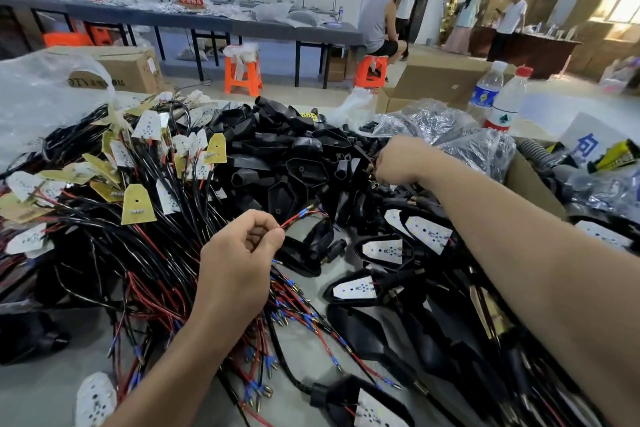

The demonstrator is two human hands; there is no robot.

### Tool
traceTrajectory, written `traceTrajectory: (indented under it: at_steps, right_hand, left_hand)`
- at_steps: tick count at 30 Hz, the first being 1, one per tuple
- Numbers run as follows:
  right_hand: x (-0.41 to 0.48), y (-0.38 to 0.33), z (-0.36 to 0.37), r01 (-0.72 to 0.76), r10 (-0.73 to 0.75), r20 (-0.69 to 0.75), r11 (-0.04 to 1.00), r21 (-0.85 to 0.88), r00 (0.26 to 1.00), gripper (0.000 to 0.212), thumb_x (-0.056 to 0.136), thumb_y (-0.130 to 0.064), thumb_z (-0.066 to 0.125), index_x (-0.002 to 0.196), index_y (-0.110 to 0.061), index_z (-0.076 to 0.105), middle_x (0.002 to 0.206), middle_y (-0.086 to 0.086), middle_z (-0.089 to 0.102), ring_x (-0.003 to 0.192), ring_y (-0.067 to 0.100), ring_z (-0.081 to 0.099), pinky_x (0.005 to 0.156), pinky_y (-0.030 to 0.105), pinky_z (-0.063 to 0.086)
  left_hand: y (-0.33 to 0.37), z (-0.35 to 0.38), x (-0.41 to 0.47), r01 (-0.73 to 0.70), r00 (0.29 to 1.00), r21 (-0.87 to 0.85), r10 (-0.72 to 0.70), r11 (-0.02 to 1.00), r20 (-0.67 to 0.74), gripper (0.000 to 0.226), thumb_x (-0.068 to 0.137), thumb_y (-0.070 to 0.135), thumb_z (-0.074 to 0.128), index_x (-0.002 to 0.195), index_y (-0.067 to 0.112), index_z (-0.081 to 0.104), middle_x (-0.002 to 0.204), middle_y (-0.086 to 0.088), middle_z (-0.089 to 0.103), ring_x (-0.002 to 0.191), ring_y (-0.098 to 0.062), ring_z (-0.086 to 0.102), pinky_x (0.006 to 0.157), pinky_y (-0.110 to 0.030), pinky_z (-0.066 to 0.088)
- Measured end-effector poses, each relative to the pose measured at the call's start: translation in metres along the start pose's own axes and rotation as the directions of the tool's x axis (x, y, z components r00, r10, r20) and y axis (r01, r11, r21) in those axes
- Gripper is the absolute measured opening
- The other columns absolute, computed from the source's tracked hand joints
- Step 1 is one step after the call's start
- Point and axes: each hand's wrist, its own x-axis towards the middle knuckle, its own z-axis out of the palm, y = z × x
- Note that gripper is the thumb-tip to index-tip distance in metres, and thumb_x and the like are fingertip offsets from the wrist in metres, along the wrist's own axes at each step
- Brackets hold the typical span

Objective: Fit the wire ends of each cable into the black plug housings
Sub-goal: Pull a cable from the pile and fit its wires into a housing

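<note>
My left hand (pixel 239 253) pinches a thin red wire (pixel 300 216) with a blue sleeve near its end, above a tangle of black and red cables (pixel 145 270). My right hand (pixel 398 159) reaches into the heap of black plug housings (pixel 291 156) at the middle of the table, its fingers curled down among small black parts; what they hold is hidden. Several housings with white LED boards (pixel 382 250) fitted lie between my forearms. Loose wire ends with blue sleeves and brass tips (pixel 277 319) spread below my left hand.
Cables with white and yellow LED boards (pixel 138 204) pile up at the left. Clear plastic bags (pixel 460 139) and two water bottles (pixel 505 104) stand at the back right, next to a cardboard box (pixel 533 184). People stand and sit far behind.
</note>
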Motion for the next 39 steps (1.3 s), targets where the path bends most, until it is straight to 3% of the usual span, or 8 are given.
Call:
traceTrajectory:
  at_steps: [4, 12, 18, 21, 23, 30, 35, 39]
  right_hand:
    - [0.034, 0.012, 0.024, 0.070, -0.047, 0.224, 0.993, -0.096, 0.973, 0.049, 0.099, -0.021, 0.060, 0.141, 0.000, 0.052, 0.129, 0.017, 0.064, 0.114, 0.035, 0.064, 0.095, 0.040, 0.054]
    - [0.056, 0.010, 0.045, 0.006, -0.006, -0.034, 1.000, 0.018, 0.999, 0.030, 0.085, -0.004, 0.066, 0.062, -0.007, 0.047, 0.067, 0.012, 0.054, 0.056, 0.025, 0.050, 0.045, 0.028, 0.031]
    - [0.027, -0.005, 0.019, 0.042, -0.040, -0.209, 0.999, 0.002, 0.977, 0.028, 0.083, 0.009, 0.049, 0.061, -0.008, 0.046, 0.066, 0.008, 0.048, 0.056, 0.021, 0.047, 0.047, 0.027, 0.031]
    - [-0.006, -0.020, 0.001, 0.127, -0.041, -0.345, 0.964, 0.233, 0.938, 0.024, 0.087, 0.002, 0.062, 0.080, -0.017, 0.075, 0.076, -0.003, 0.068, 0.068, 0.011, 0.063, 0.059, 0.015, 0.045]
    - [-0.040, -0.034, 0.006, 0.217, 0.022, -0.416, 0.828, 0.517, 0.909, 0.022, 0.089, -0.010, 0.068, 0.077, -0.026, 0.078, 0.064, -0.014, 0.065, 0.055, -0.004, 0.057, 0.051, 0.004, 0.036]
    - [-0.102, -0.072, 0.082, 0.274, 0.261, -0.381, 0.366, 0.889, 0.887, 0.029, 0.097, -0.022, 0.054, 0.077, -0.021, 0.074, 0.062, 0.001, 0.069, 0.056, 0.021, 0.064, 0.057, 0.037, 0.051]
    - [-0.100, -0.076, 0.100, 0.200, 0.217, -0.156, -0.200, 0.959, 0.964, 0.036, 0.107, -0.012, 0.043, 0.084, -0.007, 0.070, 0.069, 0.016, 0.071, 0.047, 0.021, 0.062, 0.042, 0.025, 0.047]
    - [-0.098, -0.072, 0.100, 0.091, 0.133, -0.037, -0.429, 0.899, 0.990, 0.033, 0.109, -0.013, 0.042, 0.093, -0.005, 0.070, 0.072, 0.018, 0.071, 0.054, 0.021, 0.067, 0.049, 0.025, 0.054]
  left_hand:
    - [0.001, 0.000, 0.000, -0.026, 0.999, 0.036, 0.027, 0.999, -0.042, 0.024, 0.096, 0.019, 0.071, 0.083, 0.039, 0.069, 0.081, 0.021, 0.064, 0.072, -0.003, 0.057, 0.066, -0.010, 0.043]
    - [0.002, 0.003, 0.001, -0.030, 0.999, 0.078, 0.032, 0.997, -0.023, 0.025, 0.094, 0.018, 0.074, 0.082, 0.039, 0.070, 0.082, 0.019, 0.063, 0.071, -0.009, 0.055, 0.065, -0.019, 0.044]
    - [0.000, 0.000, -0.002, -0.014, 0.999, 0.073, 0.017, 0.997, -0.029, 0.018, 0.094, 0.018, 0.073, 0.092, 0.036, 0.076, 0.081, 0.017, 0.062, 0.071, -0.009, 0.056, 0.062, -0.018, 0.045]
    - [0.000, 0.000, -0.002, -0.028, 0.999, 0.078, 0.029, 0.997, -0.013, 0.018, 0.093, 0.017, 0.075, 0.092, 0.035, 0.079, 0.077, 0.017, 0.061, 0.068, -0.008, 0.055, 0.062, -0.014, 0.043]
    - [0.000, 0.000, -0.002, -0.019, 1.000, 0.077, 0.021, 0.997, -0.018, 0.018, 0.093, 0.018, 0.075, 0.091, 0.036, 0.079, 0.073, 0.017, 0.063, 0.064, -0.007, 0.056, 0.059, -0.014, 0.042]
    - [0.001, -0.002, -0.003, 0.015, 0.997, -0.010, -0.015, 1.000, -0.076, 0.030, 0.093, 0.017, 0.074, 0.090, 0.046, 0.075, 0.071, 0.016, 0.073, 0.059, -0.011, 0.065, 0.058, -0.029, 0.055]
    - [-0.002, 0.000, -0.002, -0.005, 0.997, 0.020, 0.006, 1.000, -0.078, 0.022, 0.096, 0.018, 0.071, 0.105, 0.036, 0.081, 0.058, 0.001, 0.066, 0.044, -0.004, 0.043, 0.044, -0.020, 0.034]
    - [0.000, 0.001, -0.001, 0.013, 0.997, 0.002, -0.013, 1.000, -0.073, 0.023, 0.096, 0.019, 0.071, 0.102, 0.039, 0.081, 0.059, -0.004, 0.066, 0.044, -0.005, 0.042, 0.044, -0.020, 0.035]
